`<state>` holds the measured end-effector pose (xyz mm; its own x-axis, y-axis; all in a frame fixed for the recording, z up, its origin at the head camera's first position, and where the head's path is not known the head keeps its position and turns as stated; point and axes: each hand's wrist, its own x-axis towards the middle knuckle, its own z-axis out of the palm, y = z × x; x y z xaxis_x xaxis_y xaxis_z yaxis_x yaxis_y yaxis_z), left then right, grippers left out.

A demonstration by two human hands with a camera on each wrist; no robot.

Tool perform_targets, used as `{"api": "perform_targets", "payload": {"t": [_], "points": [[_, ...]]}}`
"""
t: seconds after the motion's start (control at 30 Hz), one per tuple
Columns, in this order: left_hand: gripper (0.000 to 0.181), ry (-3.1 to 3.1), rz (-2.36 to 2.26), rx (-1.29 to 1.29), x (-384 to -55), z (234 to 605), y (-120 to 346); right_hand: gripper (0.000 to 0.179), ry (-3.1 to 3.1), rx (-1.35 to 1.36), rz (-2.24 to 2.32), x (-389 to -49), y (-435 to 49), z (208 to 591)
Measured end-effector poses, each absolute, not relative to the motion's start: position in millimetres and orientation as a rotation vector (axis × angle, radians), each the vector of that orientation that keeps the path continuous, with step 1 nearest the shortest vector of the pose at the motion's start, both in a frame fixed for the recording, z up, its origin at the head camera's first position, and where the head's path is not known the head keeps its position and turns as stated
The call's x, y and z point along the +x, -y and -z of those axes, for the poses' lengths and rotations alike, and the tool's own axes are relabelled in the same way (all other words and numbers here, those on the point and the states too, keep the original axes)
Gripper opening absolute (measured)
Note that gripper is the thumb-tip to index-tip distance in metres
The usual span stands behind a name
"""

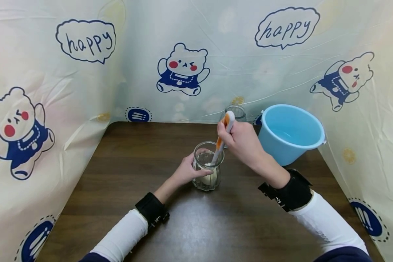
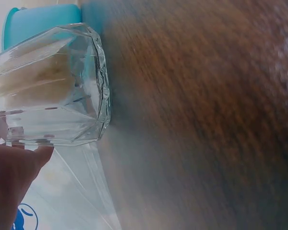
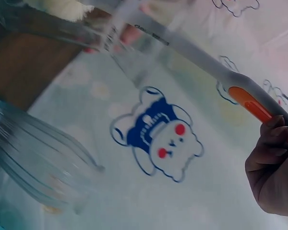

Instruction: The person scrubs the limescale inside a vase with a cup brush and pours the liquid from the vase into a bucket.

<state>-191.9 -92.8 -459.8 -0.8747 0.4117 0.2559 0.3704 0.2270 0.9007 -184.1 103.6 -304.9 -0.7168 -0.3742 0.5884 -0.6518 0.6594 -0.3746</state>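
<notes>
My left hand grips a clear faceted glass jar on the table, thumb in front and fingers behind its side. In the left wrist view, the jar shows a pale beige brush head inside it. My right hand holds the orange and pale grey handle of a cleaning brush, which slants down through the jar's mouth. The brush shaft and a fringe of its whitish bristles show in the right wrist view, with my right fingers curled round the orange grip.
Behind my right hand stands a second clear glass, ribbed in the right wrist view and partly hidden in the head view. A light blue bucket is at the right back of the brown wooden table. Printed cloth hangs around the table.
</notes>
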Motion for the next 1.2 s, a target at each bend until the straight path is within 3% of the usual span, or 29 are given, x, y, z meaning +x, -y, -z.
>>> {"api": "perform_targets", "payload": {"t": [0.17,0.5,1.2], "points": [[0.066,-2.46,-1.761,0.819,-193.8,460.7,92.3,0.03,2.318,0.796,-0.754,-180.3,-107.6,286.4],[0.066,-2.471,-1.747,0.787,-208.7,493.6,91.8,0.028,2.312,0.803,-0.634,-179.1,-108.4,292.6],[0.073,-2.435,-1.788,0.712,-205.8,492.8,93.1,0.026,1.958,0.799,-0.635,-178.7,-109.7,263.7]]}}
